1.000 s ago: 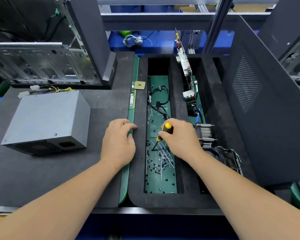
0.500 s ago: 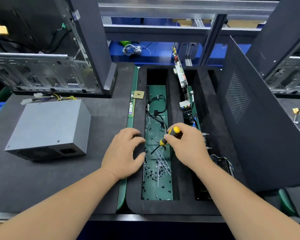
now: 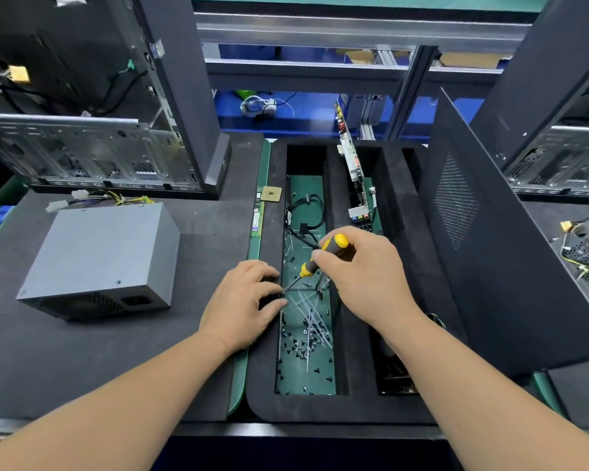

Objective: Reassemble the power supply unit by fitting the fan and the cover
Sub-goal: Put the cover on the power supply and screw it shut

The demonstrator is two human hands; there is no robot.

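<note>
Head view
Right hand (image 3: 364, 277): fingers clamped on screwdriver (image 3: 323, 254); tip points down-left into the tray.
Left hand (image 3: 244, 305): at left rim of tray (image 3: 266, 385), fingers curled toward the tip; whether they pinch a screw, cannot tell.
Screws (image 3: 306, 334): loose on tray floor, near end.
PSU (image 3: 99, 260): left on desk (image 3: 82, 362), cover on, well apart from both hands.
</note>
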